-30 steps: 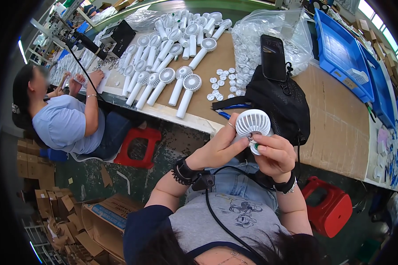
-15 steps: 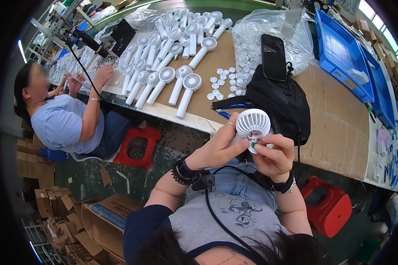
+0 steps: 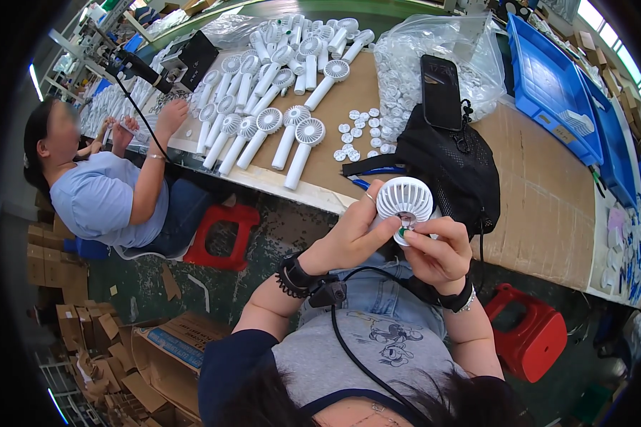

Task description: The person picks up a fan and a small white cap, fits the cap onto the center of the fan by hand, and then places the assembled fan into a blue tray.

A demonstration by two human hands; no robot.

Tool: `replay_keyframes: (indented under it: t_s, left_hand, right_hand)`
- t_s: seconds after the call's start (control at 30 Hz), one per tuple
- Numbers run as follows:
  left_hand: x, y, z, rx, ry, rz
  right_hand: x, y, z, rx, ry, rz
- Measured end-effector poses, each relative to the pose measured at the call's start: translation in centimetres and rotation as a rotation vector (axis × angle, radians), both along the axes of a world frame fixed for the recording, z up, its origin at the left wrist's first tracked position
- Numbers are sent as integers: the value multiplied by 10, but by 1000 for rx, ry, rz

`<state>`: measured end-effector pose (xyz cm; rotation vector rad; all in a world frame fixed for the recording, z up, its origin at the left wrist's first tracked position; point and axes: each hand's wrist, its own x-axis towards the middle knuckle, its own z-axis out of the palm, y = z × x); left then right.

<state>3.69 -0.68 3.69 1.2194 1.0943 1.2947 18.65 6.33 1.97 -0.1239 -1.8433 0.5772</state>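
White fan (image 3: 404, 196) sits between the left fingers (image 3: 384, 230) and right fingers (image 3: 438, 228).

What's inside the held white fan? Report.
In the fan's opening, what look like wires and a green part show; the left hand, right hand and grille hide the rest.

And just beyond the right hand (image 3: 440, 249), a black mesh bag (image 3: 459, 178) with a dark phone (image 3: 440, 92) at its far end! Blue tray (image 3: 541, 67) farther right, red stool (image 3: 533, 345) lower right; well left of the left hand (image 3: 356, 231), a seated co-worker (image 3: 96, 192).
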Motion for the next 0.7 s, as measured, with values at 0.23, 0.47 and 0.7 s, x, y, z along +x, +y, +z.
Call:
replay_keyframes:
  t_s: [0.23,0.47,0.7]
  left_hand:
    - [1,4,0,67,-110,-44]
    - [3,5,-9,114,-102,-85]
    - [6,9,-17,146,-136,-58]
  right_hand:
    - [-2,4,6,-15,-9,-16]
    - [1,4,6,-81,-34,-14]
    - [-5,4,6,-207,50,-41]
